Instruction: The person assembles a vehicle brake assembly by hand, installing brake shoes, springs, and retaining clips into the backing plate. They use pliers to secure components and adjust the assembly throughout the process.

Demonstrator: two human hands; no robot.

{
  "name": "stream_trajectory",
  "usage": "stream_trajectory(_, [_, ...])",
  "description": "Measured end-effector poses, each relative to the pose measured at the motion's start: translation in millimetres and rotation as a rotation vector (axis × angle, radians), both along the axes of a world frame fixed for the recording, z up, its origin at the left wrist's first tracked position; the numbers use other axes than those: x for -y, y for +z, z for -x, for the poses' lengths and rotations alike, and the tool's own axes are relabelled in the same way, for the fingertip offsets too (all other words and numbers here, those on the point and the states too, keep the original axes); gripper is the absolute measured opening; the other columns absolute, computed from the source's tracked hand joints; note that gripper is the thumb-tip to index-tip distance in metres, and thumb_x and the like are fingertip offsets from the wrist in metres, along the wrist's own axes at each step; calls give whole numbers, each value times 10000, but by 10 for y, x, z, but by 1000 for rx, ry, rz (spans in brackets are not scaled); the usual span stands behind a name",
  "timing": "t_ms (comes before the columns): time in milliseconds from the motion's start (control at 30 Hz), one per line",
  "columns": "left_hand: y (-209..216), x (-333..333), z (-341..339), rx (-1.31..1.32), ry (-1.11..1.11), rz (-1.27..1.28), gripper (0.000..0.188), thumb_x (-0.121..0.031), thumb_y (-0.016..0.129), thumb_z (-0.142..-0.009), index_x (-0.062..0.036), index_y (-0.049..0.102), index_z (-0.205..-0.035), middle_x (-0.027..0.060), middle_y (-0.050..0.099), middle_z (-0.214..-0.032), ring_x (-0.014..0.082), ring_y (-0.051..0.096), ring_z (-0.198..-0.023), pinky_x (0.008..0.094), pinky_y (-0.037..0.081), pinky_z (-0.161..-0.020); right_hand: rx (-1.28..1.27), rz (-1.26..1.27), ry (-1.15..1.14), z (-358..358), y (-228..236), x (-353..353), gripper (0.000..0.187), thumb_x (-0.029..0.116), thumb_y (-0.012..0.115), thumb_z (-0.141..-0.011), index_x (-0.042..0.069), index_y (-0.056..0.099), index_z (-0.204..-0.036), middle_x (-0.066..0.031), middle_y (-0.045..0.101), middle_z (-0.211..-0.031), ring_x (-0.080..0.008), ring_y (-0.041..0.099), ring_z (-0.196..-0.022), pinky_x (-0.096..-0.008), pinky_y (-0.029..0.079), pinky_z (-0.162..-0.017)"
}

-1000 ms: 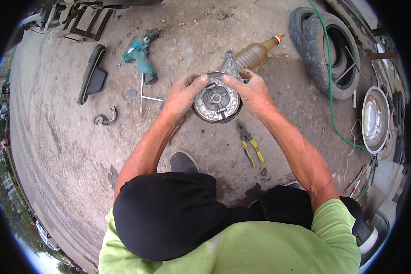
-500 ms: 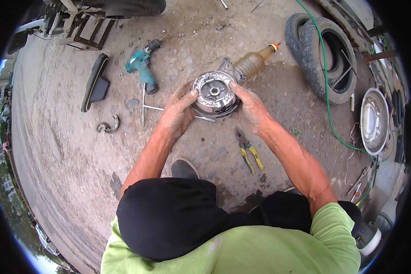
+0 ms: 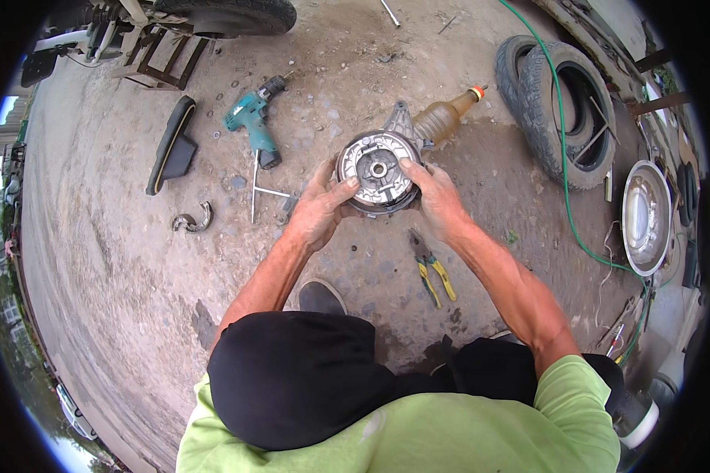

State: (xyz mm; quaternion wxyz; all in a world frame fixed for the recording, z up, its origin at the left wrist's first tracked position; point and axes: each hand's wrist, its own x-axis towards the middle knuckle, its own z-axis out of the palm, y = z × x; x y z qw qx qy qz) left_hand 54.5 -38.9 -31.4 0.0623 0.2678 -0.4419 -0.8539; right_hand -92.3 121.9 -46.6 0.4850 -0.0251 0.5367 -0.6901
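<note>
A round metal drum-brake plate (image 3: 379, 186) with curved brake shoes around its central hole is held between my two hands, its inner face up. My left hand (image 3: 320, 208) grips the left rim, thumb on top. My right hand (image 3: 442, 203) holds the right rim, thumb pressed on the upper face near the shoe. Both hands' other fingers are mostly hidden beneath. The plate's arm points away from me, beside a plastic bottle (image 3: 438, 120) of brownish liquid with an orange cap. Yellow-handled pliers (image 3: 431, 272) lie on the ground near my right forearm.
A teal cordless drill (image 3: 252, 126), a T-shaped wrench (image 3: 255, 189), a loose curved brake shoe (image 3: 192, 218) and a black padded part (image 3: 173, 150) lie to the left. Right are tyres (image 3: 564, 118), a green hose (image 3: 566, 173) and a metal basin (image 3: 647, 217). A wheeled vehicle (image 3: 229, 17) stands far left.
The brake plate has tilted flatter toward my view, with its shoes showing more fully. My right thumb sits slightly further in on it. The whole view has shifted a little.
</note>
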Motion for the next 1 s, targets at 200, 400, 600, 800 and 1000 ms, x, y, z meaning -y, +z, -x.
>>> stream_trajectory(200, [212,160,100,76,7,347,895,-289,771,-979,32,258,-1639,257,500,-1519,338,549,-1383,439,515,-1081,-676,-41,62,145,229,-14,555,407,740,-960,-75,663,-1225,-180,736,-1149,-206,691,-1002,-375,553,-889])
stream_trajectory(400, [59,-53,102,-68,6,472,922,-370,772,-970,7,260,-1638,238,456,-1572,346,499,-1435,502,382,-1215,-1238,-315,281,-151,521,-4,618,391,888,-764,-23,699,-1182,-166,685,-968,-397,699,-957,-452,571,-845])
stream_trajectory(600, [-19,8,-162,-167,29,-262,971,-775,621,-906,-93,450,-1574,143,556,-1540,321,536,-1420,569,413,-1200,-1105,-124,241,-126,737,-56,567,345,854,-820,-37,701,-1210,-185,718,-1055,-330,719,-1011,-422,573,-906])
stream_trajectory(800, [-12,146,-215,-375,-19,-479,1026,-875,451,-915,-124,410,-1613,147,509,-1595,341,519,-1443,565,414,-1211,-657,-146,307,202,652,-4,515,424,681,-985,-22,708,-1240,-49,701,-1054,-130,596,-922,-311,496,-813])
stream_trajectory(1000, [85,27,-156,-108,3,-381,1078,-926,382,-891,-99,460,-1578,161,584,-1518,332,616,-1345,538,541,-1107,-429,-53,348,143,433,31,474,379,735,-979,-56,716,-1167,-38,690,-1047,-116,597,-976,-293,473,-900])
